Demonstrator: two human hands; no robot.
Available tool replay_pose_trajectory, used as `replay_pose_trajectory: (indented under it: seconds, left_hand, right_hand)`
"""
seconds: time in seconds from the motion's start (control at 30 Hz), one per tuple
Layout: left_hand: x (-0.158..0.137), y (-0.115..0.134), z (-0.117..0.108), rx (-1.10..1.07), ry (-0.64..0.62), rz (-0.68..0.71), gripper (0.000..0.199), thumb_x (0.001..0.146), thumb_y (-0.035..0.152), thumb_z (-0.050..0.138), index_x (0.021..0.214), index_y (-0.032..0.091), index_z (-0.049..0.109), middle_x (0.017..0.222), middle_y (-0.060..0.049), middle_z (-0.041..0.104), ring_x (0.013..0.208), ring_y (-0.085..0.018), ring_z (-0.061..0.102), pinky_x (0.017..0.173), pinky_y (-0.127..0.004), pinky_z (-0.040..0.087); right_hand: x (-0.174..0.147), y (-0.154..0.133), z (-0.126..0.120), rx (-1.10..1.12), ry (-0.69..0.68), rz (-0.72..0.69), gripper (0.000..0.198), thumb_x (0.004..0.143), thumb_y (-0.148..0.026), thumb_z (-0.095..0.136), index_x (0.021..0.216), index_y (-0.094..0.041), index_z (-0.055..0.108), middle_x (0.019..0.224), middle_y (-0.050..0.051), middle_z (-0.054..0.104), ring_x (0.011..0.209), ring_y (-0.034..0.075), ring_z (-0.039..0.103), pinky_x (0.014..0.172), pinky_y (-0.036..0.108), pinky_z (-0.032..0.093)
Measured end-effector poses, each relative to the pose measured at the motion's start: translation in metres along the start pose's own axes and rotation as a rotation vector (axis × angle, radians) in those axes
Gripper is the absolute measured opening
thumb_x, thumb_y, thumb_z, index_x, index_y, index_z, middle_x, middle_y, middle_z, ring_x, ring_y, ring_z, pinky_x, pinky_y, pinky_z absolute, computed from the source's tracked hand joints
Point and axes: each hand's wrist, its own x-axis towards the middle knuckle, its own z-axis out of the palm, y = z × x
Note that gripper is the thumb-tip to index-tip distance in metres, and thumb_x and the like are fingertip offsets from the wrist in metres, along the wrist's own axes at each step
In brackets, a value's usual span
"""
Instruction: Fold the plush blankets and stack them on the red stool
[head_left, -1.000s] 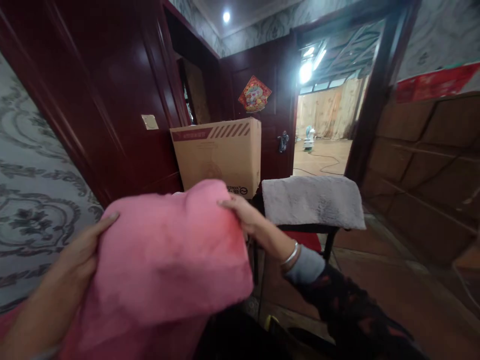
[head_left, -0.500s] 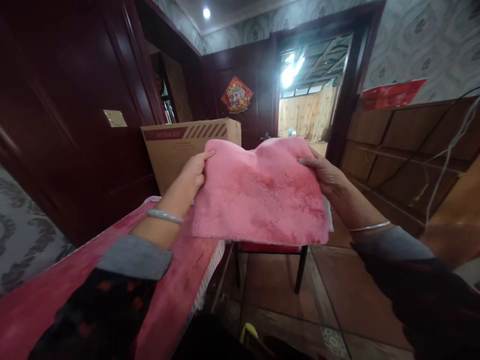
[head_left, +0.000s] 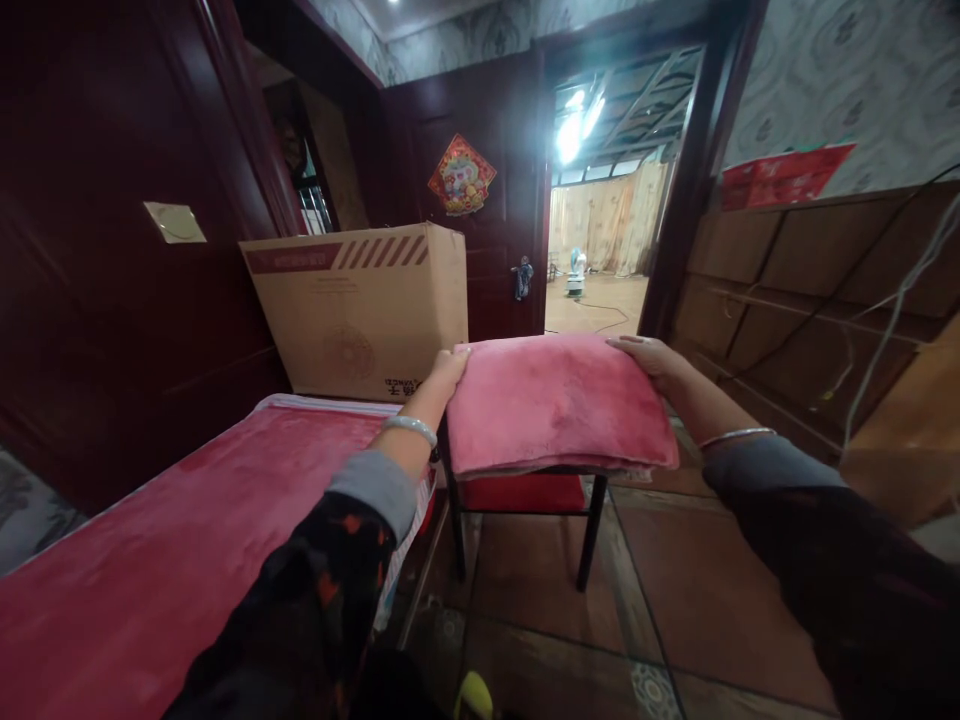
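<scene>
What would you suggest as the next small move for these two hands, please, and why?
I would probably have the left hand and right hand let go of the far corners of the pink plush cloth, since it appears to lie spread over the black-legged frame.

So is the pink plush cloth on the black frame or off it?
On: the pink plush cloth lies over the black frame, with the left hand and right hand at its far corners.

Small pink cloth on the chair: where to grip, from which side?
I'd pinch the pink cloth's two far corners, left hand from the left, right hand from the right. It lies spread out, and the far edge runs nearly straight between them, so that should keep it taut.
</scene>
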Motion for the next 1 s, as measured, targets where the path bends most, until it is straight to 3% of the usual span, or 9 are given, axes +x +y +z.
replay_pose_trajectory:
  seconds: [0.1, 0.27, 0.37, 0.5, 0.6, 0.83, 0.93, 1.0]
  left_hand:
    - [0.000, -0.013, 0.001, 0.057, 0.009, -0.054, 0.031, 0.077, 0.036, 0.071, 0.098, 0.013, 0.075, 0.100, -0.016, 0.076, 0.108, -0.032, 0.066, 0.095, -0.042, 0.049]
    - [0.001, -0.014, 0.004, 0.040, 0.005, -0.047, 0.030, 0.083, 0.033, 0.062, 0.102, 0.013, 0.073, 0.100, -0.013, 0.076, 0.105, -0.027, 0.067, 0.091, -0.037, 0.051]
    - [0.000, -0.012, 0.006, 0.021, 0.012, -0.024, 0.031, 0.083, 0.031, 0.062, 0.108, 0.014, 0.072, 0.104, -0.012, 0.076, 0.107, -0.026, 0.066, 0.093, -0.035, 0.051]
    - [-0.001, -0.003, 0.004, 0.021, 0.079, 0.027, 0.042, 0.083, 0.023, 0.063, 0.123, 0.014, 0.064, 0.132, -0.015, 0.065, 0.126, -0.025, 0.057, 0.104, -0.032, 0.044]
    - [-0.001, 0.002, 0.000, 0.026, 0.110, 0.070, 0.048, 0.082, 0.020, 0.063, 0.130, 0.015, 0.060, 0.146, -0.015, 0.055, 0.133, -0.023, 0.051, 0.109, -0.030, 0.039]
    - [-0.005, -0.006, -0.005, 0.090, 0.042, 0.037, 0.026, 0.079, 0.022, 0.067, 0.104, 0.017, 0.070, 0.111, -0.015, 0.073, 0.112, -0.029, 0.065, 0.098, -0.040, 0.049]
    - [-0.004, -0.004, -0.013, 0.126, 0.020, 0.029, 0.020, 0.079, 0.030, 0.068, 0.094, 0.017, 0.072, 0.096, -0.014, 0.075, 0.101, -0.030, 0.068, 0.090, -0.042, 0.052]
    - [0.000, 0.003, -0.016, 0.162, 0.037, 0.052, 0.022, 0.077, 0.033, 0.071, 0.092, 0.017, 0.072, 0.098, -0.016, 0.074, 0.107, -0.032, 0.066, 0.093, -0.043, 0.051]
  right_hand:
    - [0.003, 0.016, -0.002, -0.051, 0.034, 0.095, 0.047, 0.074, -0.033, 0.079, 0.115, -0.013, 0.068, 0.100, 0.015, 0.074, 0.094, 0.029, 0.071, 0.084, 0.042, 0.058]
    - [0.003, 0.016, -0.002, -0.076, 0.027, 0.041, 0.038, 0.076, -0.033, 0.077, 0.109, -0.016, 0.071, 0.101, 0.013, 0.074, 0.097, 0.029, 0.070, 0.088, 0.042, 0.057]
    - [0.001, 0.015, 0.001, -0.033, 0.042, 0.017, 0.043, 0.075, -0.030, 0.076, 0.115, -0.016, 0.069, 0.106, 0.013, 0.074, 0.097, 0.028, 0.070, 0.089, 0.043, 0.057]
    - [0.003, 0.014, 0.002, -0.002, 0.089, -0.075, 0.049, 0.072, -0.027, 0.076, 0.119, -0.015, 0.068, 0.113, 0.014, 0.072, 0.101, 0.025, 0.070, 0.094, 0.042, 0.054]
    - [0.002, 0.013, 0.002, -0.039, 0.086, -0.195, 0.046, 0.070, -0.035, 0.078, 0.113, -0.017, 0.072, 0.109, 0.012, 0.073, 0.102, 0.026, 0.068, 0.093, 0.043, 0.054]
    - [-0.012, 0.022, 0.006, -0.109, -0.018, -0.187, 0.038, 0.073, -0.045, 0.072, 0.098, -0.017, 0.075, 0.093, 0.009, 0.077, 0.086, 0.024, 0.069, 0.087, 0.040, 0.053]
    - [-0.011, 0.017, 0.000, -0.280, -0.010, -0.243, 0.031, 0.079, -0.044, 0.065, 0.093, -0.019, 0.075, 0.094, 0.009, 0.077, 0.090, 0.026, 0.069, 0.087, 0.041, 0.052]
    - [-0.006, 0.004, -0.003, -0.424, 0.018, -0.295, 0.026, 0.083, -0.042, 0.061, 0.085, -0.021, 0.075, 0.091, 0.010, 0.076, 0.095, 0.029, 0.068, 0.091, 0.043, 0.050]
